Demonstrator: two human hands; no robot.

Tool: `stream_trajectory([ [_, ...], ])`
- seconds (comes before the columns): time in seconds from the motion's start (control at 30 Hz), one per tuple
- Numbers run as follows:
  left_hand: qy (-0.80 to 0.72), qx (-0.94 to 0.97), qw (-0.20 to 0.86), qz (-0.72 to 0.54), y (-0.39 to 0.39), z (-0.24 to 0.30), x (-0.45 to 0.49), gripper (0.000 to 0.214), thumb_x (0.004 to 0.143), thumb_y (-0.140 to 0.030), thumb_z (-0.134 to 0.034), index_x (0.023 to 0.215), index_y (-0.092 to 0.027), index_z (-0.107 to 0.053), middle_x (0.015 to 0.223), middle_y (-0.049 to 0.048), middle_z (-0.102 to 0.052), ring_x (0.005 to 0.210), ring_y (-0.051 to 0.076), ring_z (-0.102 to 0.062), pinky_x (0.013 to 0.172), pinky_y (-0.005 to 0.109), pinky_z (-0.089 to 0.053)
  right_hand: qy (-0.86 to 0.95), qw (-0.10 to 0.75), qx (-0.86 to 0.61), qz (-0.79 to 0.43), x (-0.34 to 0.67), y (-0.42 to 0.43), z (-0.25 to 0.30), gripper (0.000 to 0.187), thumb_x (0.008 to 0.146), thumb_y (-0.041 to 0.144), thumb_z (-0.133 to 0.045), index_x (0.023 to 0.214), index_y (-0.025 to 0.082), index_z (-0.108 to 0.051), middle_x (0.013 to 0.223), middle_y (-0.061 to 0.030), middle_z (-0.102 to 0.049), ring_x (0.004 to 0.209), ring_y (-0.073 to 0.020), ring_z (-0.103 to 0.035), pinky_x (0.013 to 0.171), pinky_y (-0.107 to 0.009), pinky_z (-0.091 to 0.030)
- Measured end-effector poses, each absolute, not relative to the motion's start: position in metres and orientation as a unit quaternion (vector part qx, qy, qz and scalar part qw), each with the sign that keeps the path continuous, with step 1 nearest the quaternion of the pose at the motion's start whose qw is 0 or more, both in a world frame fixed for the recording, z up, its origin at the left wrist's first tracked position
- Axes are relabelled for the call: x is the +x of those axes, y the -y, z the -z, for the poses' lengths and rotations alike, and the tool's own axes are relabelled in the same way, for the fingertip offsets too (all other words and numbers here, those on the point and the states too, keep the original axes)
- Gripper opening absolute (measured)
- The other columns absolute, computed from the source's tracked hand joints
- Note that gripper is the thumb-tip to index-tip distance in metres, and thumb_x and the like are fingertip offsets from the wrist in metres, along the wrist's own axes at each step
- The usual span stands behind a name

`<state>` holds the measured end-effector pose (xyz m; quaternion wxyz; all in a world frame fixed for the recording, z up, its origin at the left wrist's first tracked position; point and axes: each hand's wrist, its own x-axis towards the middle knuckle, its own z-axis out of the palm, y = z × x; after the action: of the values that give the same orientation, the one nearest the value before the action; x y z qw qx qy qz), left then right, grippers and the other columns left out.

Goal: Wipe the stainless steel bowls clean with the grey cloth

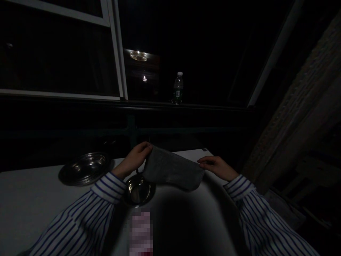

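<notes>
A grey cloth (pixel 174 169) is stretched between my two hands above the white table. My left hand (pixel 136 157) pinches its upper left corner, and my right hand (pixel 217 166) pinches the upper right one. The cloth hangs slanted, its right end lower than its left. Below my left wrist, a small shiny metal bowl (pixel 139 192) sits on the table, partly behind the wrist and sleeve. Farther left are several nested metal basins (pixel 85 169). The scene is dim.
The white table (pixel 32 188) spans the lower view. A clear plastic bottle (pixel 178 88) with a white cap stands on the sill at the window. A patterned curtain (pixel 295 96) hangs on the right. Near the bottom, a blurred pinkish patch (pixel 140 233) cannot be made out.
</notes>
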<state>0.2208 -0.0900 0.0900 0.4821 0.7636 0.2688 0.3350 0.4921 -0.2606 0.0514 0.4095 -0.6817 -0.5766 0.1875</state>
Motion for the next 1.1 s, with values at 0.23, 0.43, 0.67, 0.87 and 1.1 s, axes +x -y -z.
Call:
stream_trajectory([
  [0.23, -0.158, 0.851, 0.428, -0.260, 0.098, -0.104, 0.236, 0.027, 0.081, -0.039, -0.047, 0.086, -0.017, -0.062, 0.081, 0.0009, -0.062, 0.077, 0.017, -0.057, 0.071, 0.027, -0.044, 0.607, 0.413, -0.623, -0.268, 0.465, 0.256, -0.047, 0.062, 0.069, 0.035, -0.068, 0.125, 0.019, -0.045, 0.117, -0.0112, -0.057, 0.111, -0.0219, -0.051, 0.099, -0.043, -0.033],
  [0.43, -0.069, 0.908, 0.371, -0.181, 0.108, -0.121, 0.247, 0.030, 0.084, -0.036, -0.044, 0.094, -0.017, -0.065, 0.092, 0.0034, -0.067, 0.087, 0.017, -0.059, 0.078, 0.026, -0.044, 0.635, 0.486, -0.474, -0.370, 0.412, 0.224, -0.041, 0.066, 0.068, 0.027, -0.070, 0.126, 0.021, -0.040, 0.125, -0.0090, -0.051, 0.117, -0.0191, -0.047, 0.100, -0.038, -0.033],
  [0.67, -0.239, 0.800, 0.429, -0.344, 0.093, -0.113, 0.237, 0.039, 0.074, -0.042, -0.057, 0.102, -0.015, -0.062, 0.100, 0.0074, -0.067, 0.087, 0.020, -0.061, 0.076, 0.031, -0.046, 0.497, 0.571, -0.479, -0.444, 0.390, 0.216, -0.044, 0.032, 0.068, 0.038, -0.068, 0.092, 0.017, -0.061, 0.080, -0.0010, -0.068, 0.071, -0.0158, -0.063, 0.069, -0.029, -0.047],
  [0.87, -0.366, 0.589, 0.647, -0.317, 0.098, -0.064, 0.207, 0.058, 0.072, -0.059, -0.053, 0.105, -0.011, -0.056, 0.081, 0.0095, -0.068, 0.071, 0.019, -0.064, 0.068, 0.032, -0.048, 0.411, 0.642, -0.438, -0.476, 0.387, 0.216, -0.049, 0.034, 0.066, 0.035, -0.069, 0.094, 0.017, -0.060, 0.080, -0.0025, -0.068, 0.070, -0.0172, -0.064, 0.065, -0.029, -0.048],
  [1.1, -0.279, 0.567, 0.719, -0.289, 0.130, -0.032, 0.212, 0.064, 0.066, -0.035, -0.070, 0.121, -0.015, -0.045, 0.088, 0.0067, -0.069, 0.078, 0.018, -0.065, 0.076, 0.031, -0.047, 0.368, 0.668, -0.447, -0.467, 0.389, 0.208, -0.044, 0.031, 0.065, 0.033, -0.068, 0.090, 0.018, -0.059, 0.087, -0.0043, -0.067, 0.085, -0.0210, -0.062, 0.072, -0.032, -0.047],
])
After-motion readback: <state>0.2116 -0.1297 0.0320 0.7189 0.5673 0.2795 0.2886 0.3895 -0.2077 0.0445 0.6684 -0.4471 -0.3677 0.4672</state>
